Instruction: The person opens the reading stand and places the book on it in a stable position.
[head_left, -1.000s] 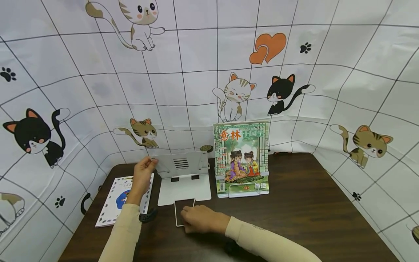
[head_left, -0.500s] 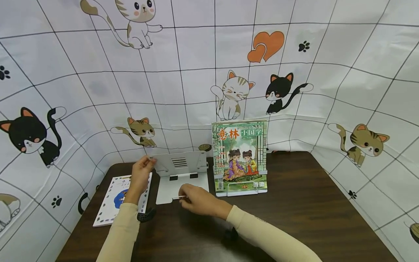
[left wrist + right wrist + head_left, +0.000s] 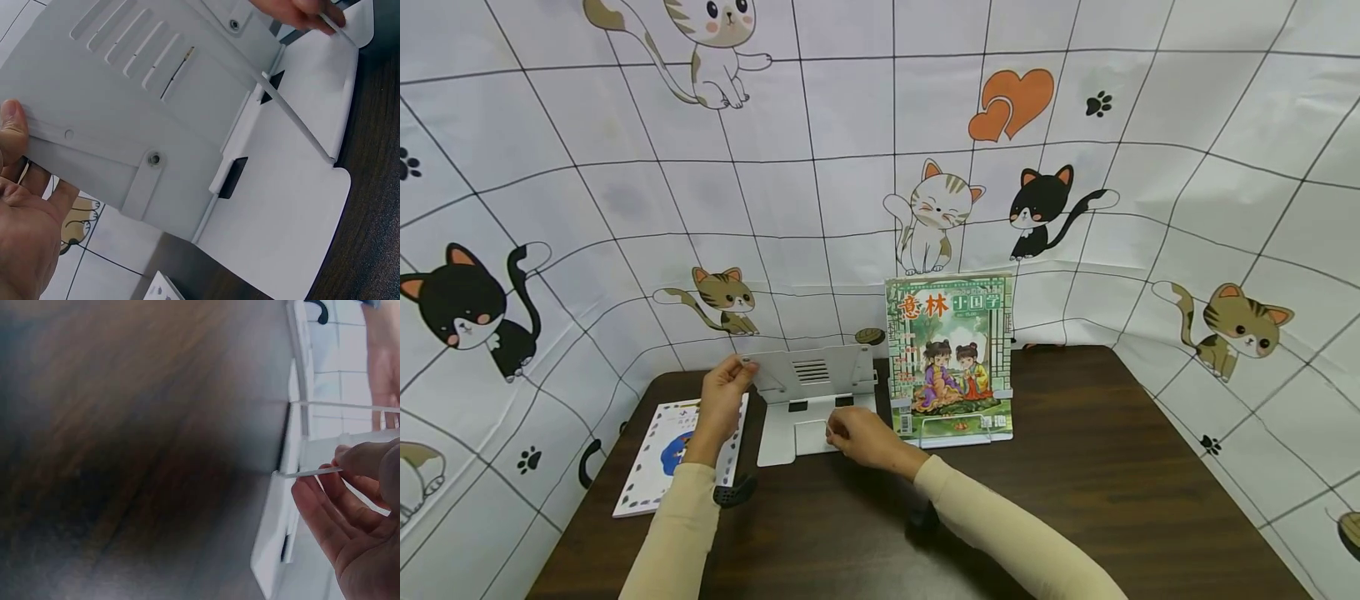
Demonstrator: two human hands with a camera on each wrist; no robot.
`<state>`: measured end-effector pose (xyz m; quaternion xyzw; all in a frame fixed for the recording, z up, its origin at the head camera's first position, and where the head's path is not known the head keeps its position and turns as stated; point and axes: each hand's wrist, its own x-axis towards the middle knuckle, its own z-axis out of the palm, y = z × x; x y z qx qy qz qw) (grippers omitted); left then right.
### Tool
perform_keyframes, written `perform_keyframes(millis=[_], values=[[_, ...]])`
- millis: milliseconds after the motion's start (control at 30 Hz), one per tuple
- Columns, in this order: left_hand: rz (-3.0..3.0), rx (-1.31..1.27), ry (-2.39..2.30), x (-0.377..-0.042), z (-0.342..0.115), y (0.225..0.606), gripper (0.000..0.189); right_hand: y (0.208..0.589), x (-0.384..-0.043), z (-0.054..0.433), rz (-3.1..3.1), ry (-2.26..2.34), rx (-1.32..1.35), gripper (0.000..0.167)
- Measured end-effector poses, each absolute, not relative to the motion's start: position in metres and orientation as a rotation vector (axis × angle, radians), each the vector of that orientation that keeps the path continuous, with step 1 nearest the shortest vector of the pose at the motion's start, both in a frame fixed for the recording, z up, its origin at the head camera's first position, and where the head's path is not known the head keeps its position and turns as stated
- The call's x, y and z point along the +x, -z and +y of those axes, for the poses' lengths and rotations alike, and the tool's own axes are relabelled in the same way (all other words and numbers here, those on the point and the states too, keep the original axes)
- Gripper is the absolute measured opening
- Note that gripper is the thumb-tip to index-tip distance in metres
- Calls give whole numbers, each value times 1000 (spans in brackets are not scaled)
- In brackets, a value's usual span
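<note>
A white folding book stand (image 3: 778,437) is open on the dark table, its slotted back panel (image 3: 206,119) raised from the flat base. My left hand (image 3: 724,404) holds the panel's upper left corner between thumb and fingers. At the base's front my right hand (image 3: 867,437) pinches one side of a thin white wire bracket (image 3: 294,122). In the right wrist view, that wire (image 3: 312,472) runs between thumb and fingertips. The bracket stands up from the front edge of the base. Two black pads (image 3: 232,178) show along the hinge.
A magazine (image 3: 955,358) leans upright on a second stand just right of the book stand. To the left, a white book (image 3: 647,458) with a blue picture lies flat, partly behind my left forearm. A cat-print sheet (image 3: 820,192) rises behind the table (image 3: 1075,467).
My right hand has swung the wire bracket from lying forward on the table up and back over the base. My left hand keeps its hold on the panel corner.
</note>
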<state>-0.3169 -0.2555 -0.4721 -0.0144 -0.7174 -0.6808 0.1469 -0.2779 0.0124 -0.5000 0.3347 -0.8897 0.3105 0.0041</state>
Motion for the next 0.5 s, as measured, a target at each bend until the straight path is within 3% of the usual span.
perform_keyframes(millis=[367, 500], values=[[-2036, -53, 2015, -313, -257, 474, 11, 511, -297, 12, -2847, -1085, 934, 7], [-2039, -51, 2009, -312, -258, 477, 18, 514, -300, 10, -2875, -1122, 888, 8]])
